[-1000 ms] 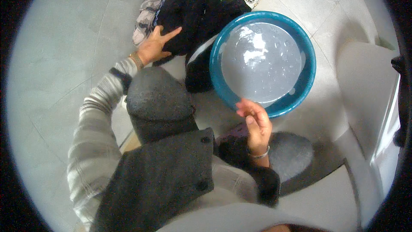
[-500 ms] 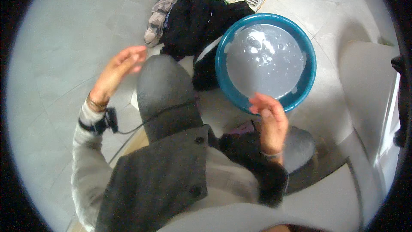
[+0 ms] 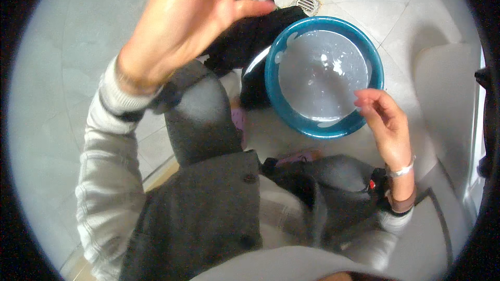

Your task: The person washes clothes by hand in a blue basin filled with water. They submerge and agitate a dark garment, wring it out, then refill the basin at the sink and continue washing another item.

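Note:
A round blue plastic basin (image 3: 273, 91) stands on the floor in front of me, holding cloudy grey water (image 3: 307, 78) with light glints on it. My left hand (image 3: 192, 21) is raised high over the floor left of the basin, fingers spread, nothing in it. Beneath it lies a heap of black clothes (image 3: 255, 34), partly covered by that hand. By the basin's near right rim hovers my right hand (image 3: 388, 125), its fingers loosely bent and holding nothing visible. Whether its fingertips touch the rim is unclear.
Beyond the basin a round floor drain (image 3: 307, 4) is set in the pale tiles. A pale curved fixture (image 3: 448, 83) stands to the right. My bent knees (image 3: 200, 109) and pink footwear (image 3: 299, 157) are close to the basin.
My left hand has risen and moved right, now hiding the patterned cloth beside the black clothes. My right hand has shifted right, from the basin's near rim to its right side. The water surface has changed.

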Action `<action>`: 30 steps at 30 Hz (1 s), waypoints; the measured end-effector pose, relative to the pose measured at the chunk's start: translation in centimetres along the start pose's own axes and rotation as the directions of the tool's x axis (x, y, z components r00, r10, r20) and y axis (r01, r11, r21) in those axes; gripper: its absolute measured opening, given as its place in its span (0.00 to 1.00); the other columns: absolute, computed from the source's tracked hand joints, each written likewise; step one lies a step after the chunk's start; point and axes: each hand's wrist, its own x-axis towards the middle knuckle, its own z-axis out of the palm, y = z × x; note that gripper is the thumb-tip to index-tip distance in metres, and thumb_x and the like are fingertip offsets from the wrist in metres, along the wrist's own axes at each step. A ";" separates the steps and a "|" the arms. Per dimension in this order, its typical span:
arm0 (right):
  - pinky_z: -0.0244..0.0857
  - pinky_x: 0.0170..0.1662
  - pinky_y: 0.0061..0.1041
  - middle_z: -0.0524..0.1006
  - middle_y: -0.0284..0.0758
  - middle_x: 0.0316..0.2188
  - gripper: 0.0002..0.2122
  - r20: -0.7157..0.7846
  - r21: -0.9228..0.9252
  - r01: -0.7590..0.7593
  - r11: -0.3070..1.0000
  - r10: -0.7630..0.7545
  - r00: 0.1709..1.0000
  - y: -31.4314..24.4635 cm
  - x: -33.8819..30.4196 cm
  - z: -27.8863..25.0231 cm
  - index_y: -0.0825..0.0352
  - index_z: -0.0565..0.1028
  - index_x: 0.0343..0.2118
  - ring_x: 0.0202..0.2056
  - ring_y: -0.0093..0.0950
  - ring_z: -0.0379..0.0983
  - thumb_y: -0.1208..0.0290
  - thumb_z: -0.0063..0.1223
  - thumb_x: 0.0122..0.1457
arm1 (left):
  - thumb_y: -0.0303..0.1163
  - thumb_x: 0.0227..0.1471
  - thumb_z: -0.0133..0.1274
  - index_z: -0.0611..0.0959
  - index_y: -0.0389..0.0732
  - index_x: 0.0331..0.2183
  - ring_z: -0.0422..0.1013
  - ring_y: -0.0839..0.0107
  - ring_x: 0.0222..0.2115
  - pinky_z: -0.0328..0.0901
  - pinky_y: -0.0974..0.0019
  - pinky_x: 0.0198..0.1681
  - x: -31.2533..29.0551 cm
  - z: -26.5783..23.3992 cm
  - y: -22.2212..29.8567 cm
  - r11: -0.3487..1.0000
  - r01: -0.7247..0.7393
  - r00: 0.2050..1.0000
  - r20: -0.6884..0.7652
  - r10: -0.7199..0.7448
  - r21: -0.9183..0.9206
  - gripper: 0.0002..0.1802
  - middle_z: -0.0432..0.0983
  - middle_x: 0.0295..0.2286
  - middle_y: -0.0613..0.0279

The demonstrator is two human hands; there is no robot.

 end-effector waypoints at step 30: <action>0.69 0.37 0.24 0.77 0.34 0.32 0.13 0.287 -0.177 -0.108 0.978 0.157 0.945 9.8 0.9 2.1 0.66 0.75 0.46 0.31 0.24 0.74 0.68 0.57 0.59 | 0.48 0.42 0.63 0.79 0.36 0.48 0.68 0.57 0.52 0.64 0.43 0.53 -1.4 -15.3 -37.6 -0.147 0.763 0.394 -0.633 -0.666 0.629 0.34 0.75 0.48 0.50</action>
